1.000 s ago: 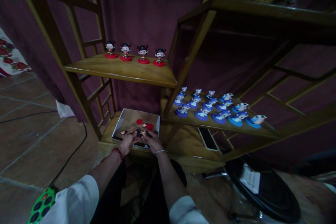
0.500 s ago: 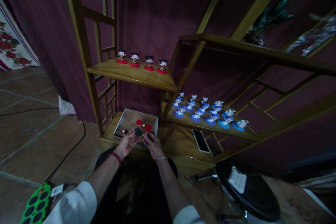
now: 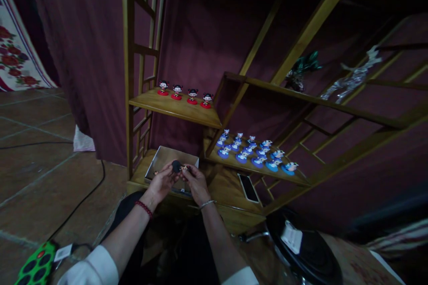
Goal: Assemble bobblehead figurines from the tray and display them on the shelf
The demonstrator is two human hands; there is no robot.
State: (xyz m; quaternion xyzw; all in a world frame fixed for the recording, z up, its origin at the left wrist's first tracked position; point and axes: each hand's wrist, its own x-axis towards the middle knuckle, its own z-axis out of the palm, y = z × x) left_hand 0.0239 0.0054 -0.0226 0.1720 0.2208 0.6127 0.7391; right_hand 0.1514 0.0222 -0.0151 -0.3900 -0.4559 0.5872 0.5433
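Observation:
My left hand [image 3: 162, 181] is closed on a dark round base [image 3: 176, 166], pinched by its edge. In the fingers of my right hand [image 3: 197, 185] is a small black-haired figurine [image 3: 184, 168], lying sideways beside the base; whether the two touch I cannot tell. Both hands are over the near side of a shallow open cardboard box [image 3: 177, 152]. Another small figurine [image 3: 155, 173] shows at the box's left, partly covered by my left hand. My hands hide most of the box's inside.
Several finished-looking figurines on red bases [image 3: 192, 96] stand along the upper wooden shelf [image 3: 174, 109]. To the right, several blue and purple figurines [image 3: 243, 155] stand in rows. A phone [image 3: 248, 187] lies on the lower shelf. A black stool [image 3: 304, 254] is at right.
The view has shifted. My hands have come up and closer together, bringing the figurine beside the dark base. The red pieces in the box are now hidden behind my hands.

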